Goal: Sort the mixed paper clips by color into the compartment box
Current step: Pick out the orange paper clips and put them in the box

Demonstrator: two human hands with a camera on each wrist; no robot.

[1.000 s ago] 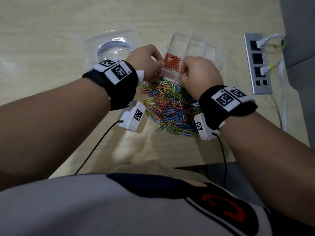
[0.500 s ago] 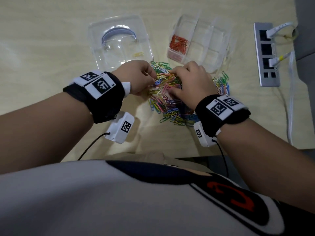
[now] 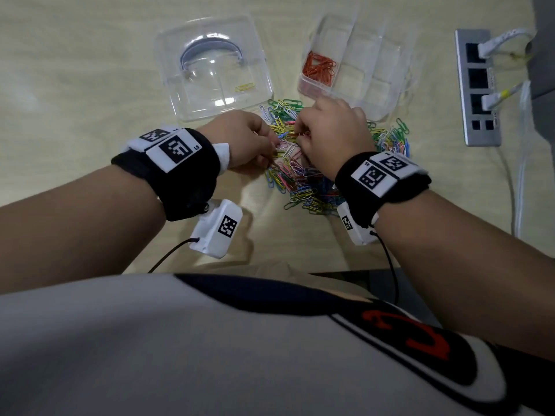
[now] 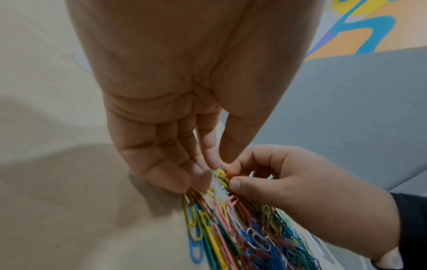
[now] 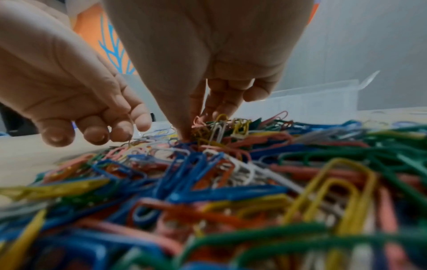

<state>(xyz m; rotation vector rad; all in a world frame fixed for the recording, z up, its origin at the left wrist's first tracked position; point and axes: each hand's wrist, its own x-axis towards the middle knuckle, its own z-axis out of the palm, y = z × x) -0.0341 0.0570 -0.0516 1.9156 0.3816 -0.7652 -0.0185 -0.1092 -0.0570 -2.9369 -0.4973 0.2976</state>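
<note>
Right hand (image 3: 330, 136): fingertips pinching clips atop pile (image 3: 300, 175). Left hand (image 3: 243, 139): fingers curled, tips in pile, hold unclear. Pile just before box (image 3: 387, 70), orange clips (image 3: 319, 69) inside. Change: both hands sit nearer box.

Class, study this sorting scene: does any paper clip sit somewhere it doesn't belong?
Yes. One yellow clip lies alone inside the clear lid, apart from the mixed pile and outside the compartment box, where only orange clips are sorted.
</note>
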